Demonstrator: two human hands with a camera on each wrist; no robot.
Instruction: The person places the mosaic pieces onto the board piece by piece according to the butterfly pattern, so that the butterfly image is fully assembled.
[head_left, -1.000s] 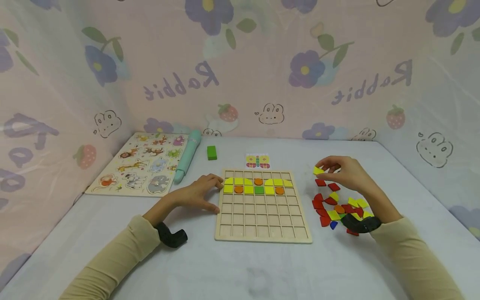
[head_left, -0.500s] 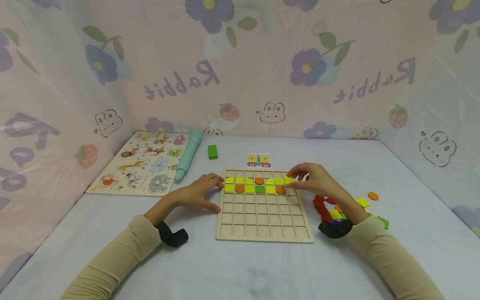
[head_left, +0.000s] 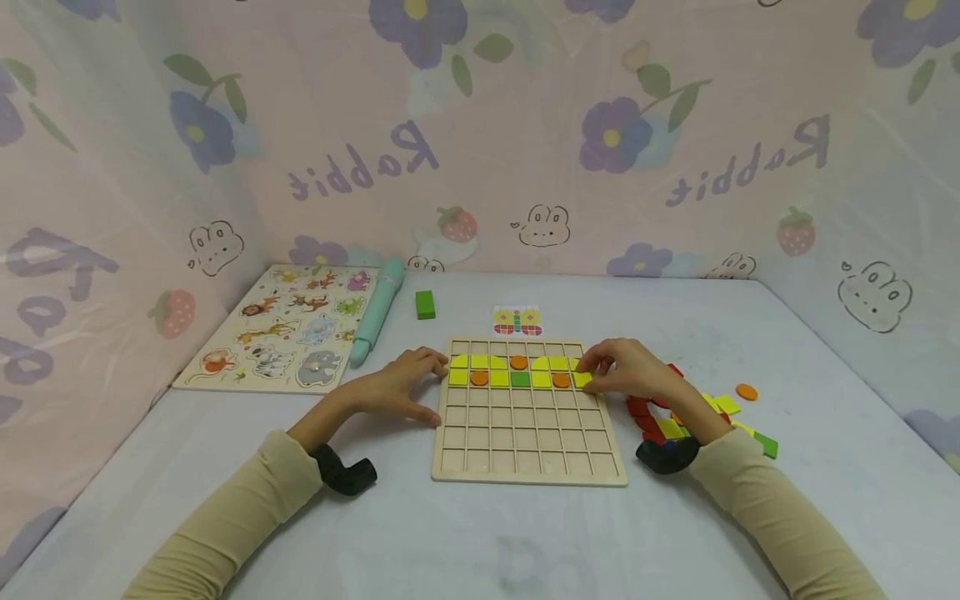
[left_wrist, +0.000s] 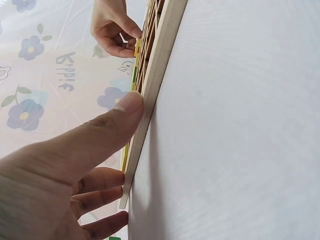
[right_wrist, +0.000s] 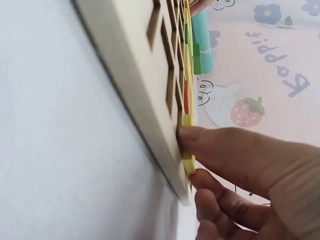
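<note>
While the left hand (head_left: 397, 387) rests against the left edge of a square, pale wooden grid board (head_left: 517, 482), its thumb and fingers are spread apart and touch the board's side. Across the board from it, at the right edge, the right hand (head_left: 633, 368) pinches a flat yellow square tile (head_left: 581, 380) between thumb and fingers. That tile is at the right end of the board's third row from the far edge; whether it sits fully in its cell cannot be told.

Along the same row of the board, from the left, come a yellow square, an orange disc, a yellow square, a green square (head_left: 520, 379), a yellow square and an orange disc (head_left: 561, 380). The row behind it carries yellow pieces on both sides of another orange disc (head_left: 518, 362).

Just beyond the board's far edge lies a small butterfly picture card (head_left: 517, 321). Beyond the board's far left corner are a green rectangular block (head_left: 425, 305), a teal pen-shaped stick (head_left: 377, 312) and a wooden animal puzzle (head_left: 281, 329). Right of the board, partly hidden by the right arm, lies a loose pile of red, yellow and green tiles (head_left: 643, 415), with an orange disc (head_left: 746, 392) near it.
</note>
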